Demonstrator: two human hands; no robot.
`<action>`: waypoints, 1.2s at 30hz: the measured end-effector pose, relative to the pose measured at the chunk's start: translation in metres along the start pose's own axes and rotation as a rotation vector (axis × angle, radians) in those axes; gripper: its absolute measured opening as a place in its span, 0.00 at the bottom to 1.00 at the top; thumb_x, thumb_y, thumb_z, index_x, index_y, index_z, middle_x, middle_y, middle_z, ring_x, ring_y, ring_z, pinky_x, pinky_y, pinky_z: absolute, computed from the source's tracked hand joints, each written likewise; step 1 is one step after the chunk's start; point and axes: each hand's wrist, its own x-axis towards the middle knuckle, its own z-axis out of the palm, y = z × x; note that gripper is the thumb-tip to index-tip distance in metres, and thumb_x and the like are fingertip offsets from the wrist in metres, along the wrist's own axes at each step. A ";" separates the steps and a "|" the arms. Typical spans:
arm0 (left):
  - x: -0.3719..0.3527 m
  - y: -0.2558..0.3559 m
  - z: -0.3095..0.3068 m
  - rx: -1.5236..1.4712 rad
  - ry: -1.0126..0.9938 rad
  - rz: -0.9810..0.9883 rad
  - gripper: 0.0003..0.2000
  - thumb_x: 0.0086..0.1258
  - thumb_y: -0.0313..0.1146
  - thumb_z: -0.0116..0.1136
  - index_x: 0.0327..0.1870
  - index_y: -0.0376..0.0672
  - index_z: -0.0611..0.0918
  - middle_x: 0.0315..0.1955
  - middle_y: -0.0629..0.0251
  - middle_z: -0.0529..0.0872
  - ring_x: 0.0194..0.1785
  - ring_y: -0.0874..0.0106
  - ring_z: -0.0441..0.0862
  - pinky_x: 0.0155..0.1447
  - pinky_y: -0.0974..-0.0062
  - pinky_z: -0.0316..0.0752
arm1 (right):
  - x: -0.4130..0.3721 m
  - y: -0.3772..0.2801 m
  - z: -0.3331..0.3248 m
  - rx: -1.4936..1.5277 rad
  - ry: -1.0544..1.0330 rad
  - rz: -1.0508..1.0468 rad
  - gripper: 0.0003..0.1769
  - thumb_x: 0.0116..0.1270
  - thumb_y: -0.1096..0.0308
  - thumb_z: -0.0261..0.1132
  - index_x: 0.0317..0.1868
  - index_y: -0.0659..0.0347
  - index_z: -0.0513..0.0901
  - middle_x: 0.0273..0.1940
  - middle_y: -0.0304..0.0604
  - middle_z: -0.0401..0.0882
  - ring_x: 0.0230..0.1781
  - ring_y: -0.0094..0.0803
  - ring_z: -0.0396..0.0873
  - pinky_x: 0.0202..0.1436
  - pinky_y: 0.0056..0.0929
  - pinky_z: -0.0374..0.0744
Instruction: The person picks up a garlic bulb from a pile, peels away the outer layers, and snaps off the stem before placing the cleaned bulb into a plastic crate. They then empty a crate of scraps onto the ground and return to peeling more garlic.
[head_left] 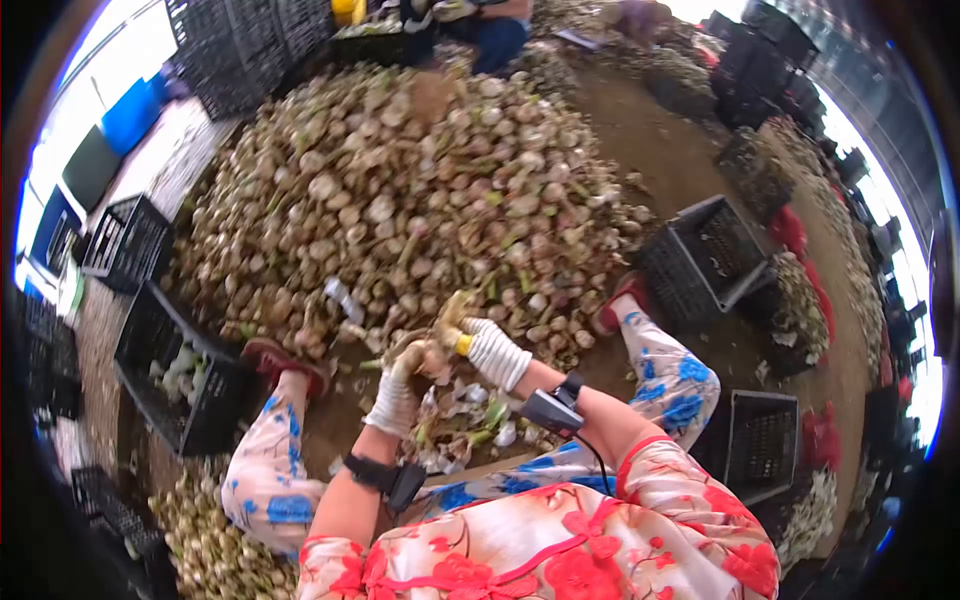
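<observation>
Both my hands wear white knitted gloves with soiled, brownish fingers, and they meet low over the ground between my legs. My left hand (398, 380) is closed on a garlic bulb (434, 362), which shows pinkish-white between the two hands. Right beside it, my right hand (482, 345) is closed with its fingers curled; a small yellow piece (463, 345) shows at it, and I cannot tell what it grips. Beneath the hands lie loose garlic skins and trimmings (455, 430). In front of them spreads a large heap of garlic bulbs (420, 190) with stalk ends.
A black crate (180, 420) with some pale garlic stands at my left, another crate (705, 255) at front right, and one more (760, 440) beside my right knee. A pale, tube-like object (345, 300) lies on the heap's near edge. Another person (490, 35) sits beyond the heap.
</observation>
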 end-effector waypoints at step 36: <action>-0.012 0.080 0.015 0.522 0.281 -0.075 0.20 0.63 0.38 0.53 0.54 0.37 0.72 0.40 0.63 0.79 0.40 0.73 0.79 0.34 0.77 0.79 | -0.011 -0.016 0.033 0.404 -0.114 0.109 0.15 0.61 0.68 0.61 0.47 0.66 0.75 0.37 0.38 0.78 0.35 0.23 0.77 0.39 0.21 0.76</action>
